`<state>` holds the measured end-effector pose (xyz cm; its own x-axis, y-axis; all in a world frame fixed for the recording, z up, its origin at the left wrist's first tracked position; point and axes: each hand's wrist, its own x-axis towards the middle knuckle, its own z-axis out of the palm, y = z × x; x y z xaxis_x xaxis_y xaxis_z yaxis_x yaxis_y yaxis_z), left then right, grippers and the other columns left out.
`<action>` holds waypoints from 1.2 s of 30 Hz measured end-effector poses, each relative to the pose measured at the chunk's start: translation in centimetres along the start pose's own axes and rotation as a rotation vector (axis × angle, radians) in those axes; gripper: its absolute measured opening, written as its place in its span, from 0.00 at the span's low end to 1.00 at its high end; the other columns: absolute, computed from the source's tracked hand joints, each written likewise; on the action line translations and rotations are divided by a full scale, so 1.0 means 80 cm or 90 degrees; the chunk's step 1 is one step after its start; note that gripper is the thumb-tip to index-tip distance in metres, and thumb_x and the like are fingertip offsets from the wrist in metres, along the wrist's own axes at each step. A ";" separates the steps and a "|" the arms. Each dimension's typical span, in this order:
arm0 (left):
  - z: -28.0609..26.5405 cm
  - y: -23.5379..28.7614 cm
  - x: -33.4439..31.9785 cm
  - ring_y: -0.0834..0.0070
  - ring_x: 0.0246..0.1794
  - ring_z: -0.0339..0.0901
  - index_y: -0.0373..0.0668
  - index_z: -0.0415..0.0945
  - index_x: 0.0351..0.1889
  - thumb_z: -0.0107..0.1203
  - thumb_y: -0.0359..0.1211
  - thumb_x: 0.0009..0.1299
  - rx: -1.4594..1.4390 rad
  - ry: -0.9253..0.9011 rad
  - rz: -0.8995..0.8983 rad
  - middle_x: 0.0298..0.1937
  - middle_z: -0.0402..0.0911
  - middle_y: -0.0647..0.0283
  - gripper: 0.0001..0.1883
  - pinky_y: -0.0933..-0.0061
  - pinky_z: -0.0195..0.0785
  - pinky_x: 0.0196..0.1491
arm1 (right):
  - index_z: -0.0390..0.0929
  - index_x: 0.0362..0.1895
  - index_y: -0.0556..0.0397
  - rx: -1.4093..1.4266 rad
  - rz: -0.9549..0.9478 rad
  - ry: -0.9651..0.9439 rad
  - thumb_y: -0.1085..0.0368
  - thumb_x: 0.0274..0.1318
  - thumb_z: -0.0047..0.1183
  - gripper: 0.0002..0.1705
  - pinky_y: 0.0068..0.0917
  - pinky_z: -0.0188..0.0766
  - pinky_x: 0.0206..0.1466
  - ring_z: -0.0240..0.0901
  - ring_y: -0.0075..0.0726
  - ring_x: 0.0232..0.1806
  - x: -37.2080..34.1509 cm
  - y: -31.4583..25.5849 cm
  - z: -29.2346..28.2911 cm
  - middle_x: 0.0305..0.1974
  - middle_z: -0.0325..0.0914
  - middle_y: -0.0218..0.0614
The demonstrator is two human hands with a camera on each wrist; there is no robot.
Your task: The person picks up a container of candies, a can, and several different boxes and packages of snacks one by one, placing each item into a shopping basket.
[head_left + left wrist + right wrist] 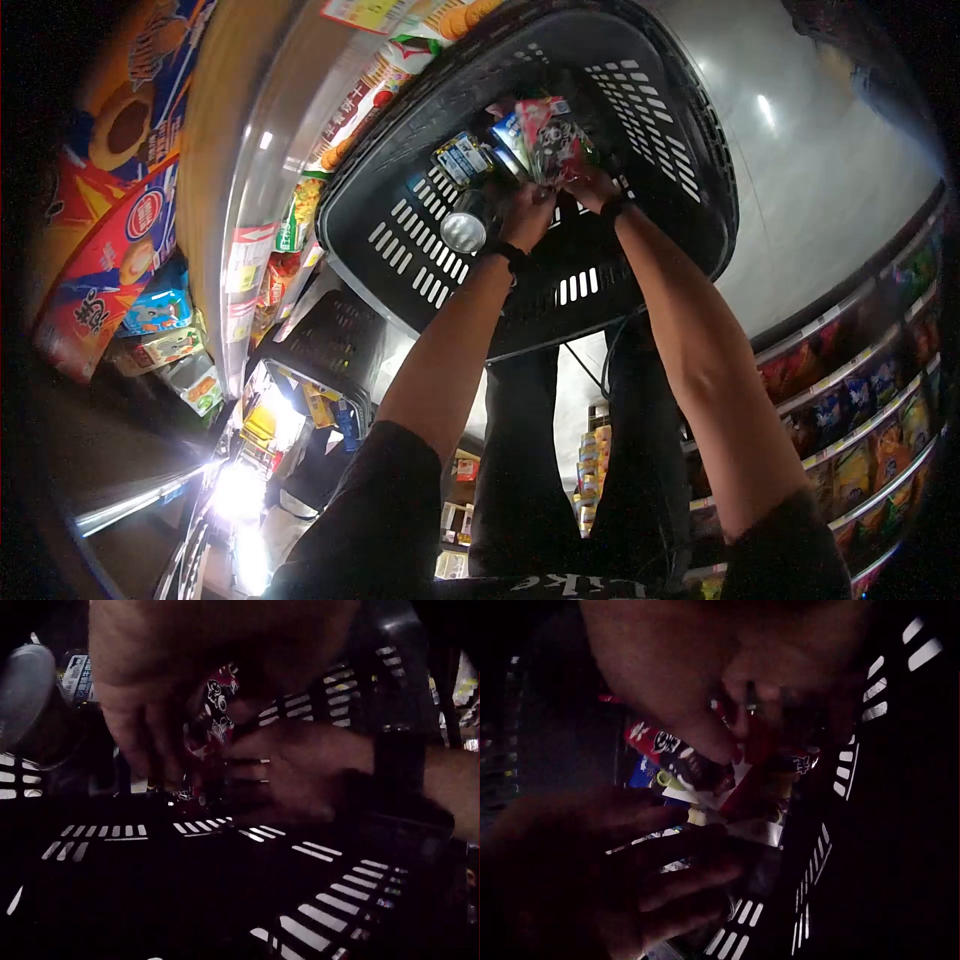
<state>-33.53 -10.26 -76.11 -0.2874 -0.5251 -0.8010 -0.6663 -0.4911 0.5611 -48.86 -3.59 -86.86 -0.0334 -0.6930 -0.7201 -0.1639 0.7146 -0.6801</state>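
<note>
Both my hands are inside a black plastic shopping basket (690,70), close together. A shiny red-and-black snack packet (552,140) with white print stands at their fingertips. My right hand (592,188) pinches its near edge, with the thumb lying against the packet (694,761) in the right wrist view. My left hand (530,215) grips the same edge from the left, its fingers partly in shadow. Left of the hands are a clear-lidded round container (464,231) and a blue-and-yellow packet (462,160). A blue-and-white package (511,143) lies behind the red one.
Shelves of snack bags (350,130) run along the left, right beside the basket's rim. A second dark basket (325,340) is at lower left. More stocked shelves (850,420) curve along the right, and pale floor (790,190) shows beyond the basket.
</note>
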 end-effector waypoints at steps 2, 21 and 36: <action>0.006 0.005 -0.004 0.60 0.32 0.80 0.36 0.77 0.45 0.53 0.40 0.70 0.064 -0.004 0.010 0.28 0.80 0.53 0.16 0.59 0.71 0.38 | 0.74 0.60 0.49 0.029 0.055 0.011 0.55 0.64 0.54 0.23 0.40 0.71 0.59 0.76 0.42 0.55 -0.024 -0.035 -0.007 0.53 0.79 0.38; -0.140 0.323 -0.229 0.75 0.41 0.81 0.38 0.74 0.48 0.49 0.24 0.76 -0.257 0.263 0.363 0.41 0.82 0.62 0.06 0.75 0.73 0.45 | 0.80 0.45 0.59 0.368 -0.235 0.196 0.71 0.62 0.53 0.09 0.22 0.72 0.40 0.76 0.25 0.36 -0.271 -0.419 -0.125 0.37 0.81 0.36; -0.262 0.415 -0.289 0.72 0.53 0.75 0.34 0.75 0.52 0.55 0.19 0.69 -0.223 0.531 0.517 0.52 0.80 0.60 0.14 0.70 0.65 0.57 | 0.70 0.59 0.60 -0.012 -0.777 0.355 0.67 0.47 0.56 0.31 0.47 0.70 0.59 0.65 0.64 0.60 -0.189 -0.646 -0.120 0.59 0.68 0.61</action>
<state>-34.58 -28.96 -34.58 0.0815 -0.9897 0.1178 -0.2382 0.0954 0.9665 -49.32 -30.96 -39.50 -0.2509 -0.8314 0.4958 -0.3900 -0.3820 -0.8379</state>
